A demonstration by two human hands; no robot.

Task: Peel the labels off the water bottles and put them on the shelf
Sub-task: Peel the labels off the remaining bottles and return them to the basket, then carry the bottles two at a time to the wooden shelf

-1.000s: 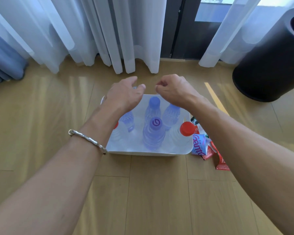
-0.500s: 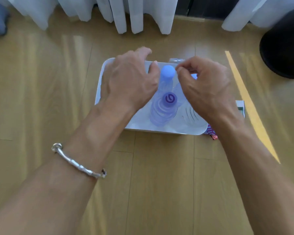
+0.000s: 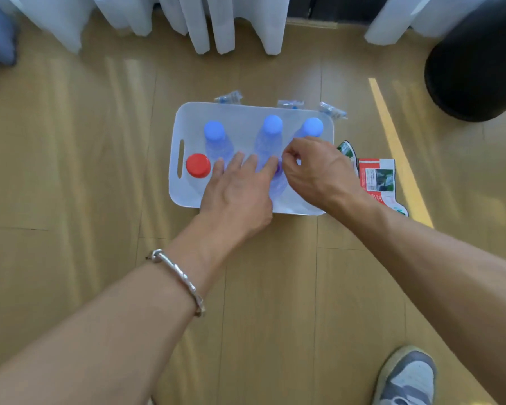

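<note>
Hidden: the purple-capped bottle (image 3: 278, 184) shows only a sliver of cap and a strip of clear body between the two hands. Its label area is covered.
Hidden, front right corner of the white bin (image 3: 184, 195): masked by the right wrist, so its contents cannot be made out.
Cut off: a grey and white shoe (image 3: 406, 378), well in front of the bin, runs out of the lower edge.
Hard to make out: three crumpled clear wrappers (image 3: 229, 97) just behind the bin's back rim. Their print is illegible.
Left hand (image 3: 237, 194): fingers straight and slightly spread, laid over the front centre of the bin. The fingertips touch the purple-capped bottle's shoulder, and nothing is clamped.
Right hand (image 3: 319, 173): fingers curled, with thumb and forefinger drawn together just beside the purple cap. Whether they pinch anything cannot be told.
Bottles, back row of bin: three blue-capped bottles (image 3: 272, 124), upright, with bare clear bodies.
Bottle, left end of bin: one red-capped bottle (image 3: 198, 165), upright, beside the handle slot.
Loose labels: a red label (image 3: 376, 176) and a green and white label (image 3: 346, 149) lie on the floor just right of the bin.
Wrist: a silver bracelet (image 3: 181, 280) on the left forearm, in front of the bin.
</note>
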